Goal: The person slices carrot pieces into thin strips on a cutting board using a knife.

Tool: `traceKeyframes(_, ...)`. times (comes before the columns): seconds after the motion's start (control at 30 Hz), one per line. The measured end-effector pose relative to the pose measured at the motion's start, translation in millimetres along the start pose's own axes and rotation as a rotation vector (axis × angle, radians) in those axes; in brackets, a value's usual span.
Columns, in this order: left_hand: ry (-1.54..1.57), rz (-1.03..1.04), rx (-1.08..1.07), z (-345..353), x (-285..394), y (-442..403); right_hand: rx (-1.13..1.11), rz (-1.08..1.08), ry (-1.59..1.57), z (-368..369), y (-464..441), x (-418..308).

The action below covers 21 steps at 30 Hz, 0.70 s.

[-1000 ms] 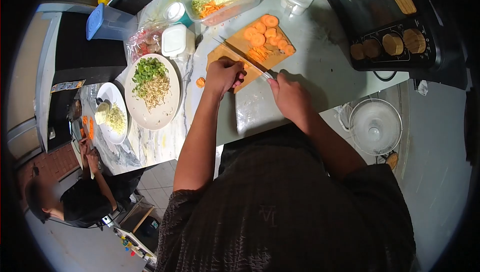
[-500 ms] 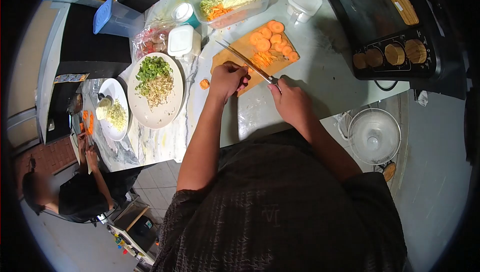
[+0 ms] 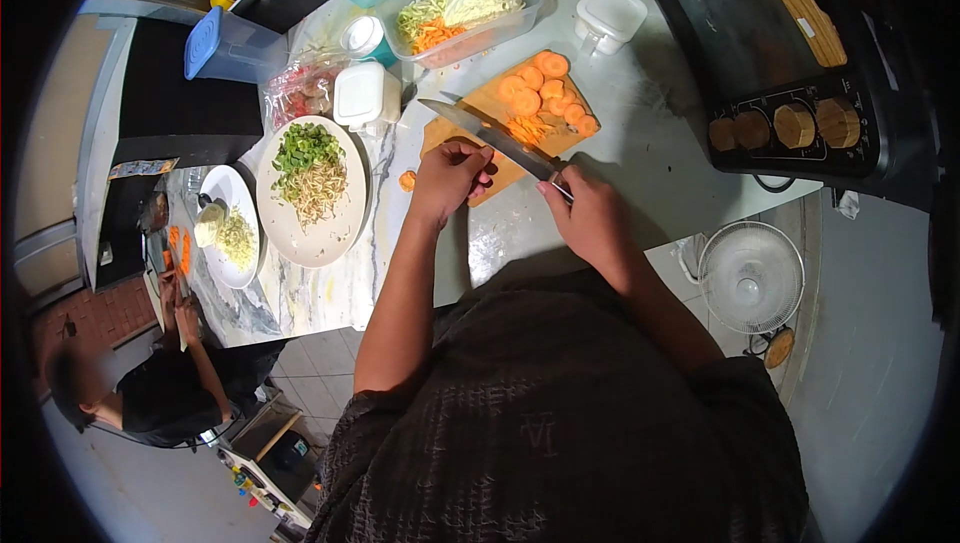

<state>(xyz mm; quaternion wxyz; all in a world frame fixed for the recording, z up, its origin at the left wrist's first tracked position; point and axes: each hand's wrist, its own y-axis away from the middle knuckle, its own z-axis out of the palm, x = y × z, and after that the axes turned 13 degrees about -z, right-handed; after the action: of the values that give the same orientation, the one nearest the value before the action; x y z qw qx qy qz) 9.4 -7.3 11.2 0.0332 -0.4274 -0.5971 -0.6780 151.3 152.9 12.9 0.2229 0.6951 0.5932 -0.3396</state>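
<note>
My right hand grips the handle of a knife, whose blade points up and left above the wooden board. Beside the blade, my left hand is closed over the board's lower left part, fingers curled together; what they hold, if anything, is hidden. Round carrot slices overlap on the upper right of the board, with thin carrot strips below them near the blade. A small carrot piece lies on the table left of my left hand.
A clear tub of shredded vegetables stands behind the board. Left are a lidded white container, a plate of greens and sprouts, and a white plate. Another person works far left. An oven stands right.
The knife has lifted and turned, so more of its blade face shows, and my right hand has shifted slightly down and right. My left hand stays closed near the blade.
</note>
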Motion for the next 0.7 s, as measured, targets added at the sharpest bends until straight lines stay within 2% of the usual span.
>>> traceKeyframes(0.07,-0.017,-0.012,-0.005,-4,2,5,-0.017,0.011,0.028,-8,1,2)
traceKeyframes(0.17,-0.144,0.207,0.256,-14,-7,-5,-0.016,0.036,0.049,-12,4,8)
traceKeyframes(0.2,-0.141,0.205,0.255,-12,-3,-3,0.0,0.047,0.042,-12,5,10)
traceKeyframes(0.27,-0.453,0.385,0.525,-5,13,7,-0.011,0.04,0.059,-13,7,12)
traceKeyframes(0.3,-0.552,0.405,0.561,-3,18,8,-0.021,0.036,0.075,-14,8,12)
traceKeyframes(0.33,-0.552,0.403,0.561,-2,24,12,-0.023,0.036,0.075,-15,10,11)
traceKeyframes(0.4,-0.801,0.475,0.625,1,37,17,-0.021,0.029,0.072,-18,11,8)
traceKeyframes(0.5,-0.941,0.489,0.628,3,41,11,-0.01,0.014,0.097,-20,14,6)
traceKeyframes(0.7,-0.963,0.522,0.646,17,42,3,-0.037,0.017,0.136,-21,18,5)
